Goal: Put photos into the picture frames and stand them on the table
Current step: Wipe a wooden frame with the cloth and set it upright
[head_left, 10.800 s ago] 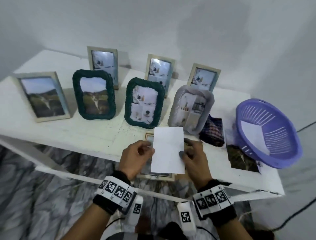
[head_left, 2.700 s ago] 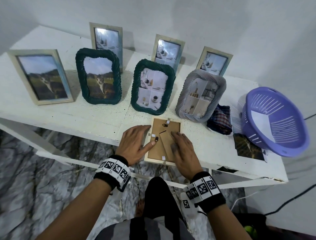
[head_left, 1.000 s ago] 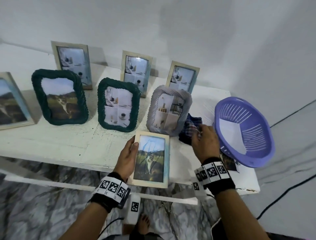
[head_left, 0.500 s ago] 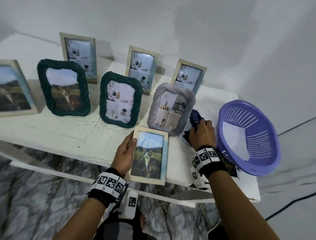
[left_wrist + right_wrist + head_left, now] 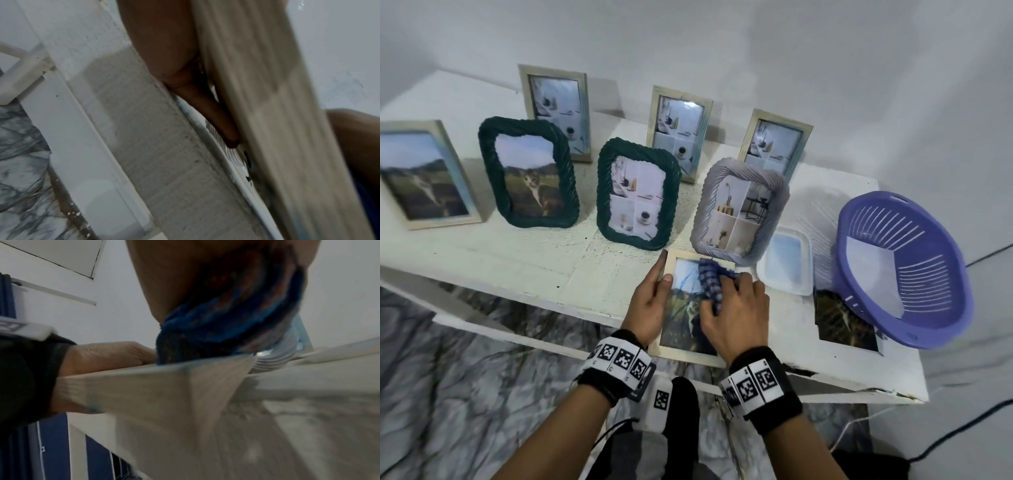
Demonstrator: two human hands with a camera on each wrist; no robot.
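A light wooden picture frame [image 5: 690,342] with a cat photo lies tilted at the table's front edge. My left hand [image 5: 654,291] grips its left edge, thumb on the front; in the left wrist view the fingers [image 5: 216,116] lie under the frame's side [image 5: 267,113]. My right hand [image 5: 729,301] holds a bunched blue checked cloth [image 5: 709,279] against the glass. The right wrist view shows the cloth [image 5: 216,324] pressed onto the frame [image 5: 164,386]. A loose cat photo [image 5: 839,325] lies at the right, partly under the basket.
Several filled frames stand in two rows behind, the nearest a grey twisted frame [image 5: 739,209] and a green one [image 5: 637,192]. A white plastic lid [image 5: 786,263] lies beside the grey frame. A purple basket [image 5: 900,267] holding a white sheet sits at the white table's [image 5: 517,260] right end.
My right hand has carried the cloth from beside the grey frame onto the glass of the held frame, uncovering the white lid. The left hand still holds the frame's left edge.
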